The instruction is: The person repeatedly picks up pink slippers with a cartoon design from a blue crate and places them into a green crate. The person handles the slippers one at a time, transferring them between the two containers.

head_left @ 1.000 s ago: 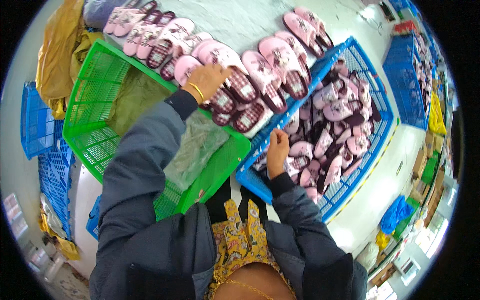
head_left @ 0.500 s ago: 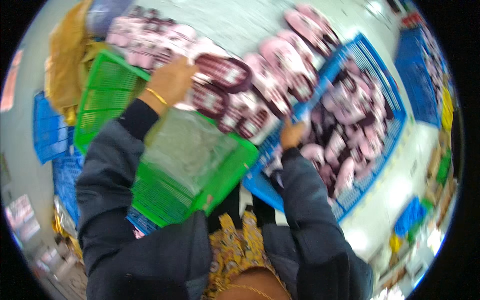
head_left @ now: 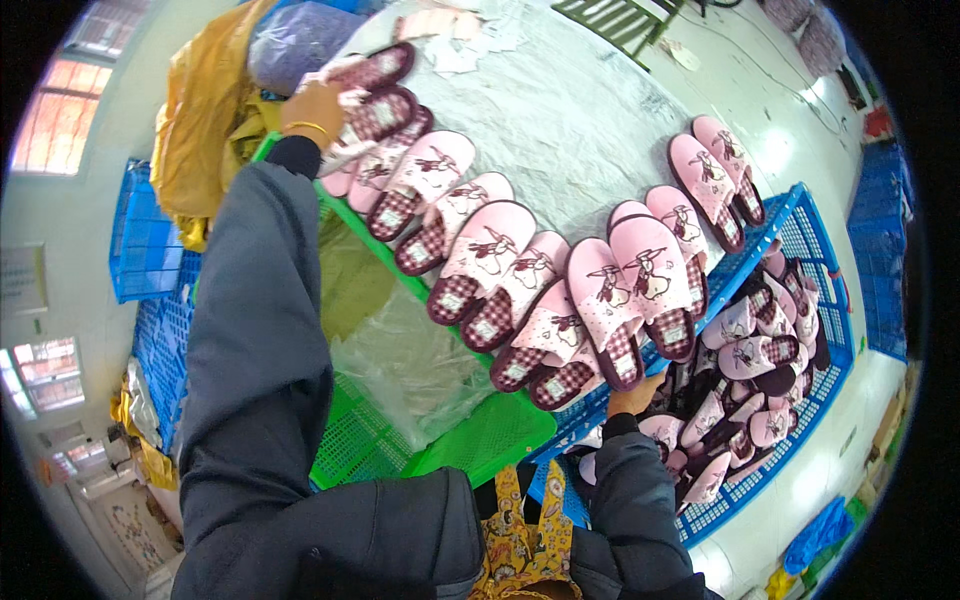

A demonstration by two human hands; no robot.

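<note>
I see the left hand [head_left: 316,108] clamped on slippers [head_left: 381,114] at eleven o'clock; a loose pinch could drop one off the bench [head_left: 570,110] into the green crate [head_left: 490,432]. At four, the right hand [head_left: 633,398] is by the blue crate [head_left: 765,237], too hidden to tell its hold.

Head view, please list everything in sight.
Slippers: many, pink, on table and in right blue crate
Table: one, pale covering, ahead
Green crate: one, green, before table
Plastic sheeting: some, clear, in green crate
Blue crates: several, blue, right and left
Sacking: some, mustard, upper left
Bundle: one, purplish, beside sacking
Slatted item: one, green, top
Left hand: one, bare, at leftmost slippers
Right hand: one, bare, by right blue crate
Sleeves: two, dark grey, below
</note>
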